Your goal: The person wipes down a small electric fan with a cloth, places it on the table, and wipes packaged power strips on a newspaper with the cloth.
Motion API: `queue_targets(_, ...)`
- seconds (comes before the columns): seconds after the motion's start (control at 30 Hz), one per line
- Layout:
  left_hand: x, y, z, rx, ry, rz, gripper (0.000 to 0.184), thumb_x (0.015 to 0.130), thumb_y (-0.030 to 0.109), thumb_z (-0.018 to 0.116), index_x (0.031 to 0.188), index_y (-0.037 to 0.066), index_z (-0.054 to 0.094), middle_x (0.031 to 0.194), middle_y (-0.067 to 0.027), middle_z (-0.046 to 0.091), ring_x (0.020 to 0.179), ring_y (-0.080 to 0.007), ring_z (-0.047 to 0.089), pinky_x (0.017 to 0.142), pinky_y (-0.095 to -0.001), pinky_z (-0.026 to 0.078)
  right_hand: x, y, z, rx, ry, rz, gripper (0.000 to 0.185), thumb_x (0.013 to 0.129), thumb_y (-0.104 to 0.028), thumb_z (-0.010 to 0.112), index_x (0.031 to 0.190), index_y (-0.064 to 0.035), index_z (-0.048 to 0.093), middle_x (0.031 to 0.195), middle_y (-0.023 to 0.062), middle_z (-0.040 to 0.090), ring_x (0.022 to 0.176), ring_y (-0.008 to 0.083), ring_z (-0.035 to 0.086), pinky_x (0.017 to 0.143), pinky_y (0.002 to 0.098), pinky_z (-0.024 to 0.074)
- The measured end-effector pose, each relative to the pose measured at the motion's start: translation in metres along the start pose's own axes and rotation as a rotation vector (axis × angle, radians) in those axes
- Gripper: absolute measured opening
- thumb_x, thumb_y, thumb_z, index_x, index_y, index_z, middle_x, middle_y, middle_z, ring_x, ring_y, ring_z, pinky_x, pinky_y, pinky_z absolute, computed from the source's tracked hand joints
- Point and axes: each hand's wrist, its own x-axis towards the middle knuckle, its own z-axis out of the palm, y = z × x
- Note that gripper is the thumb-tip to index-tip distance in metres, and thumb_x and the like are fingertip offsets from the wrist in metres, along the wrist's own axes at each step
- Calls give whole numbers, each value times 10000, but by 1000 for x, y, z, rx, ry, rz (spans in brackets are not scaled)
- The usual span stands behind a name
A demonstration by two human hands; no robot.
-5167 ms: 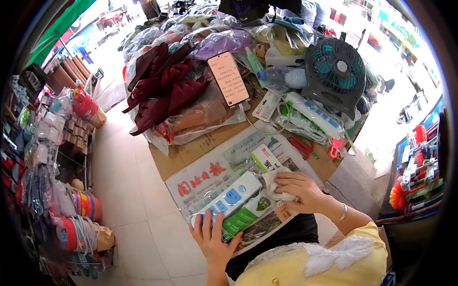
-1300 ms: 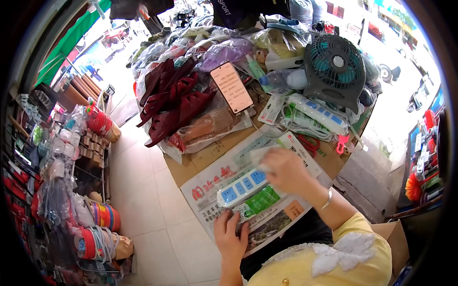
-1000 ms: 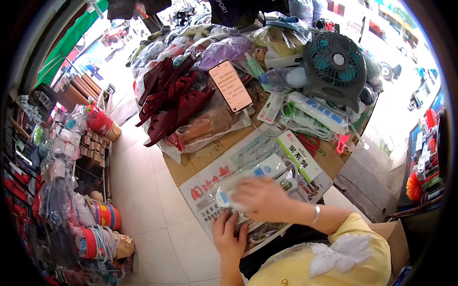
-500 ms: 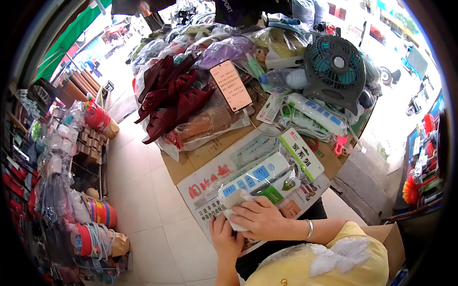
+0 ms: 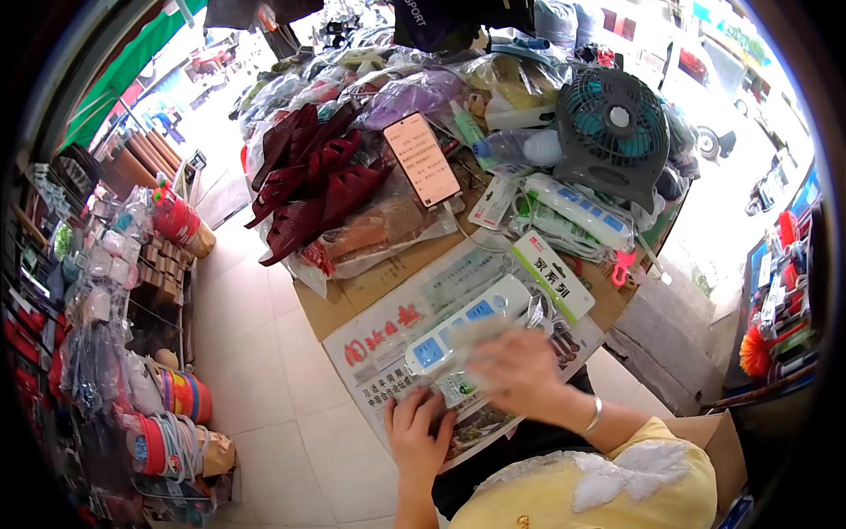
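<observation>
A white power strip (image 5: 454,333) with blue sockets lies in a clear plastic wrapper on a newspaper (image 5: 352,375). Its green-and-white header card (image 5: 553,275) points away from me. My right hand (image 5: 520,370), smeared by motion, presses a whitish wiping cloth (image 5: 480,333) onto the wrapper over the strip's near side. At the near left end, my left hand (image 5: 418,438) rests with its fingers apart on the wrapper's edge and holds nothing. Part of the strip and the wrapper is hidden behind the right hand and the cloth.
Beyond the newspaper lie dark red sandals (image 5: 317,189), a lit phone (image 5: 421,159), a second packaged power strip (image 5: 577,212), a plastic bottle (image 5: 520,147) and a black fan (image 5: 614,132). Bagged goods are heaped behind. Shelves of wares (image 5: 110,291) stand at the left.
My right hand has moved right and away from my left hand, taking the cloth along the wrapper. My left hand stays at the near left end, now uncovered.
</observation>
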Motion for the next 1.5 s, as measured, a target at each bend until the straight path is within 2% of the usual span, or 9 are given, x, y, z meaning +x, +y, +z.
queue_targets(0.17, 0, -6, 2, 54, 32, 58, 216, 748, 93, 771, 949, 93, 691, 1112, -66, 667, 1095, -255, 610, 1049, -529, 389, -3, -1, 12, 145, -48, -135, 592, 635, -248, 811, 1199, -220, 635, 1187, -19, 599, 1040, 205, 572, 869, 410, 422)
queue_targets(0.4, 6, -7, -8, 64, 36, 112, 138, 771, 100, 757, 877, 109, 670, 1040, -44, 679, 1004, -256, 637, 1045, -527, 410, -6, 93, -16, 185, 167, 465, 403, 649, -155, 790, 1049, -165, 736, 1074, 48, 671, 1001, 285, 593, 942, 450, 440)
queue_targets(0.67, -8, -10, -24, 129, -17, 75, 124, 779, 96, 740, 876, 108, 663, 1018, -39, 683, 1015, -263, 638, 1063, -530, 392, 6, -1, -1, 185, -82, -80, 453, 671, -187, 779, 1117, -204, 699, 1169, 35, 636, 1108, 261, 556, 921, 466, 437)
queue_targets(0.83, -16, -27, -37, 123, 13, -19, 103, 794, 85, 722, 871, 105, 656, 1038, -41, 681, 1069, -273, 619, 1068, -547, 374, -3, 84, 6, 195, 42, 223, 405, 689, -189, 783, 1085, -163, 703, 1128, 43, 652, 1085, 272, 573, 900, 462, 449)
queue_targets(0.93, -6, -15, -46, 127, -40, -20, 163, 754, 72, 737, 888, 77, 645, 1087, -96, 665, 1076, -299, 608, 1080, -554, 357, 4, 84, 1, 267, 21, 292, 386, 696, -190, 788, 1072, -162, 707, 1104, 43, 661, 1073, 289, 582, 903, 457, 457)
queue_targets(1.07, 19, 18, -31, 23, 64, 93, 436, 736, 185, 779, 1131, 79, 625, 1299, -143, 581, 1228, -337, 534, 1101, -562, 317, 24, 11, -2, 310, -52, -5, 376, 696, -184, 793, 1062, -166, 709, 1089, 48, 660, 1067, 308, 587, 912, 448, 462)
queue_targets(1.2, 32, 7, -5, 93, -59, 22, 648, 777, 291, 741, 1354, 71, 544, 1431, -169, 499, 1349, -384, 424, 1138, -575, 241, 29, 35, 8, 310, -30, 53, 330, 729, -200, 775, 1050, -155, 716, 1089, 61, 661, 1065, 296, 590, 913, 451, 470)
queue_targets(1.3, 24, -2, 1, 180, -80, 75, 682, 803, 384, 724, 1383, 83, 531, 1465, -173, 464, 1372, -378, 393, 1150, -579, 193, 27, 77, 5, 316, -38, 364, 280, 736, -180, 766, 1011, -141, 732, 1073, 83, 672, 1033, 303, 600, 884, 435, 487)
queue_targets(1.5, 28, 5, -3, 207, -128, 68, 716, 727, 449, 801, 1348, 161, 588, 1473, -178, 443, 1365, -364, 388, 1131, -581, 206, 40, 64, 7, 360, 17, 88, 222, 761, -159, 739, 982, -141, 743, 1028, 95, 686, 953, 316, 612, 853, 426, 495)
